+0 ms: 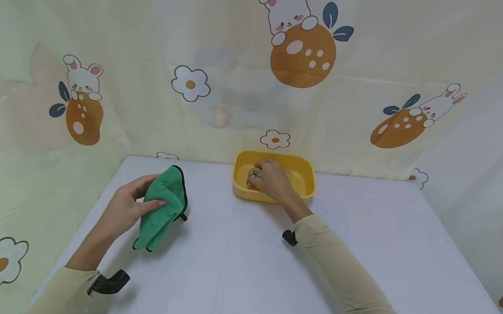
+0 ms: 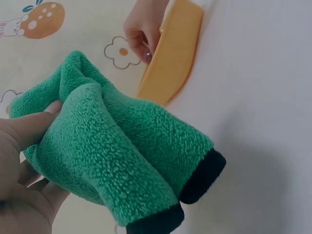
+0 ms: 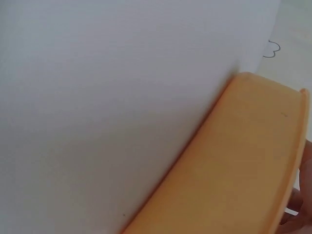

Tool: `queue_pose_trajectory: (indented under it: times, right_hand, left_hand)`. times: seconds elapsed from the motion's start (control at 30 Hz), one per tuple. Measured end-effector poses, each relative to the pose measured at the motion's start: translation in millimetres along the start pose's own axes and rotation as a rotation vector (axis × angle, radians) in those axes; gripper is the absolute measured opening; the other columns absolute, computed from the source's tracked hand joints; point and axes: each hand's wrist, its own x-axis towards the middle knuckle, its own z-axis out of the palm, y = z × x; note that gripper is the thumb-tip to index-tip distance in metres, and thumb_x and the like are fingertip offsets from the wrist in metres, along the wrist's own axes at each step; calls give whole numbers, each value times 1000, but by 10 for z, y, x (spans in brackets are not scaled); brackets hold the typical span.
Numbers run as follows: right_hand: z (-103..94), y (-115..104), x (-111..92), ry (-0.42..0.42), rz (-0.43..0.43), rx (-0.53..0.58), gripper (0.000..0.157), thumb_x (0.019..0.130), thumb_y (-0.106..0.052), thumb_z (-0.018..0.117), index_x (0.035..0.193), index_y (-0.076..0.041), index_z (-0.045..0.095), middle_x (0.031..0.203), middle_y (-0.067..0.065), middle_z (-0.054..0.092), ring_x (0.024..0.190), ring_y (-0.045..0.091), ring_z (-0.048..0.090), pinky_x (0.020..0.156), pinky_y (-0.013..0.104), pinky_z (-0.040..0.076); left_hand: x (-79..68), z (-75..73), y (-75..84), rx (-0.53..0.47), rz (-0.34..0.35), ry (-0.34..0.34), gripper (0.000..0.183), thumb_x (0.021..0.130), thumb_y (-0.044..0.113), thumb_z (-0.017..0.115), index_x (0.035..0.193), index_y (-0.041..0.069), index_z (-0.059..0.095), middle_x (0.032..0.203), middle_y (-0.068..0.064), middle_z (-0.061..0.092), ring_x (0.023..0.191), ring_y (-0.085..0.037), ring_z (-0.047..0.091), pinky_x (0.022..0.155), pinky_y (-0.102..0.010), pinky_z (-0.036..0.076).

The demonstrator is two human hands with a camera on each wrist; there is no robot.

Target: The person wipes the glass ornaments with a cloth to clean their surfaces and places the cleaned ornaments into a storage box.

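Observation:
My left hand (image 1: 125,205) pinches a folded green cloth (image 1: 164,195) with black edging between thumb and fingers, held up over the left of the table. Its fluffy pile shows close up in the left wrist view, where the cloth (image 2: 102,146) droops in two folds. My right hand (image 1: 273,180) reaches down into a yellow plastic tub (image 1: 250,194) at the back of the table. Its thumb and fingers grip a small, round, shiny see-through object (image 1: 255,173) inside. The tub's outer wall (image 3: 219,165) hides most of that hand in the right wrist view.
A white cloth covers the table (image 1: 226,259). Behind it hangs a pale curtain (image 1: 231,43) printed with rabbits and flowers, close to the tub's back rim. Another clear curved thing (image 1: 288,174) shows in the tub, right of the right hand.

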Motion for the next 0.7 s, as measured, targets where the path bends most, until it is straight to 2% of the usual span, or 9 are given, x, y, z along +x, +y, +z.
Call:
queue_pose_trajectory:
  times: [0.1, 0.13, 0.27, 0.33, 0.4, 0.5, 0.6, 0.7]
  right_hand:
    - [37, 16, 0, -5, 16, -1, 54, 90, -36, 79, 129, -3, 64, 125, 15, 62, 107, 30, 61, 94, 47, 56]
    - [40, 22, -4, -6, 21, -2, 55, 89, -36, 79, 130, -3, 63, 125, 15, 62, 108, 30, 61, 95, 47, 56]
    - [-16, 25, -41, -15, 11, -38, 62, 90, -41, 78, 136, -4, 60, 128, 14, 61, 110, 31, 61, 96, 48, 56]
    - [-78, 14, -84, -13, -6, -42, 64, 91, -42, 77, 139, -5, 58, 130, 14, 61, 110, 30, 62, 95, 46, 56]
    - [-153, -14, -146, -14, -25, -24, 62, 93, -40, 75, 140, -6, 57, 132, 13, 61, 110, 29, 64, 92, 44, 58]
    - [-266, -70, -265, -4, -55, 24, 56, 95, -35, 72, 141, -6, 57, 131, 11, 62, 108, 27, 67, 88, 41, 60]
    - [-376, -146, -413, 2, -92, 52, 52, 96, -32, 72, 139, -6, 58, 127, 11, 65, 105, 27, 69, 85, 38, 61]
    - [-492, -219, -582, -6, -119, 48, 50, 96, -34, 71, 137, -7, 60, 125, 9, 65, 104, 26, 70, 85, 36, 61]
  left_hand:
    - [5, -18, -9, 56, 38, 16, 60, 89, 13, 80, 144, 15, 57, 127, -9, 69, 109, -26, 65, 80, -16, 56]
    - [11, -17, -13, 80, 54, 19, 61, 88, 11, 80, 144, 15, 57, 126, -10, 69, 110, -27, 65, 81, -18, 57]
    - [29, 31, -28, 193, 118, -11, 68, 84, 2, 82, 145, 13, 56, 129, -14, 68, 113, -31, 65, 83, -35, 61]
    - [31, 77, -37, 241, 151, -52, 71, 82, -1, 82, 146, 12, 55, 133, -16, 66, 117, -34, 64, 86, -46, 60]
    - [14, 129, -46, 286, 185, -100, 73, 81, -2, 82, 147, 11, 54, 136, -17, 64, 121, -36, 62, 90, -51, 58]
    - [-16, 222, -57, 353, 248, -161, 74, 80, -1, 83, 146, 12, 54, 135, -15, 64, 122, -35, 62, 95, -51, 56]
    - [-51, 318, -71, 423, 306, -210, 72, 80, 4, 85, 145, 14, 55, 131, -12, 66, 120, -33, 64, 95, -49, 57]
    - [-81, 387, -73, 479, 326, -235, 71, 81, 12, 86, 144, 16, 56, 130, -12, 65, 118, -32, 64, 93, -48, 58]
